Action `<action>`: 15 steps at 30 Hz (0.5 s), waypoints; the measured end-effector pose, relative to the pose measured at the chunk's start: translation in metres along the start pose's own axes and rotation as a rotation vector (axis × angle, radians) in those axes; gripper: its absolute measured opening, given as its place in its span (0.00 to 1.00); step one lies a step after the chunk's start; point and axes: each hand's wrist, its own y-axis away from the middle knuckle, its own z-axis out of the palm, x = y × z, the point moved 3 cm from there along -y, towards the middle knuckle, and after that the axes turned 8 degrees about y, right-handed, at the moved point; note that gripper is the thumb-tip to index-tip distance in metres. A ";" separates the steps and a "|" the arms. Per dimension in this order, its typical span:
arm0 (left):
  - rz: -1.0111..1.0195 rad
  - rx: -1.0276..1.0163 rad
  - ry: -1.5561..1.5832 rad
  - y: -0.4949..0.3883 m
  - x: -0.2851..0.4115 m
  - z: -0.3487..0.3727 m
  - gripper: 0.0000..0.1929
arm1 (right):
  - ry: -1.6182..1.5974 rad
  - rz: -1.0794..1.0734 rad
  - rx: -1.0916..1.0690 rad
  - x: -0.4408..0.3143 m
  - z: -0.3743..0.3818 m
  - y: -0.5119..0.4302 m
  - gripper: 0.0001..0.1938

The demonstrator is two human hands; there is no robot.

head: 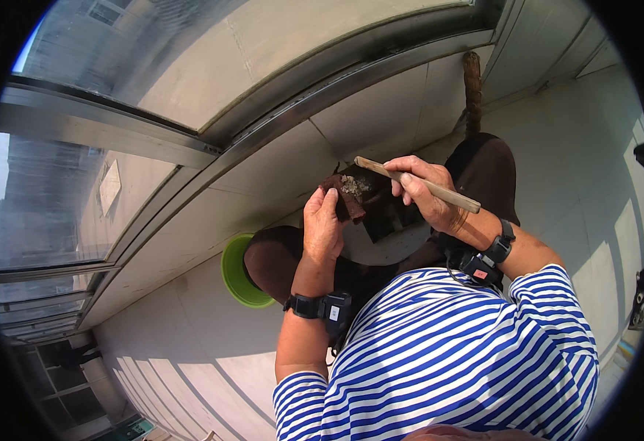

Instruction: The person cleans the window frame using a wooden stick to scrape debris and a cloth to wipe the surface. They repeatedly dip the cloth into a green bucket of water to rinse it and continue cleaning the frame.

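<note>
My left hand [323,223] pinches a reddish-brown piece of coarse material [350,208], perhaps cloth, between thumb and fingers. A crumbly grey-yellow clump [352,186] rests on that piece. In my right hand [426,190] is a flat wooden stick [457,199], held slantwise like a pen. Its far end points up and left, above the clump and apart from it. Beneath both hands, between my knees, lies something dark that I cannot make out in the shade.
A lime-green plastic basin [237,270] stands by my left knee, partly hidden by it. Metal-framed windows [151,138] run along the low wall [278,160] ahead and to the left. A brown ridged pole [472,88] leans in the corner beyond my right knee [484,165].
</note>
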 end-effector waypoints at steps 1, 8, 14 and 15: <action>-0.076 0.079 -0.007 -0.003 -0.015 -0.002 0.15 | 0.031 -0.064 0.019 0.009 0.002 0.012 0.15; -0.154 0.131 0.141 0.000 -0.047 -0.008 0.14 | 0.451 0.277 -0.010 0.099 0.013 0.035 0.11; -0.133 0.096 0.238 0.006 -0.044 -0.011 0.16 | 0.070 0.009 -0.182 0.076 0.026 0.024 0.14; -0.152 0.139 0.255 0.008 -0.045 -0.012 0.16 | 0.205 0.124 -0.134 0.081 0.023 0.021 0.14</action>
